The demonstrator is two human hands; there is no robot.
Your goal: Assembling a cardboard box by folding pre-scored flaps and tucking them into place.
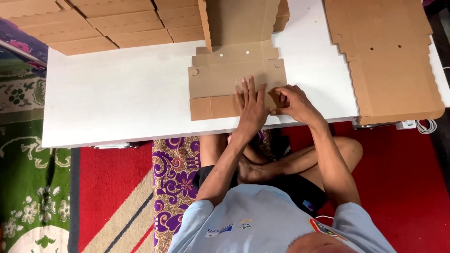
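A flat brown cardboard box blank [220, 77] lies on the low white table [117, 98], partly folded, with one panel [239, 21] standing up at the back. My left hand [251, 105] presses flat on the blank's near part, fingers spread. Just to its right, my right hand [290, 100] pinches and bends a small side flap at the blank's right edge.
Several folded cardboard boxes [103, 23] are stacked along the table's far left. A stack of unfolded blanks [393, 61] sits at the right end. A white power strip and cable [417, 125] lie at the right edge. Patterned rugs [28, 187] cover the floor; my crossed legs [281, 164] are under the table.
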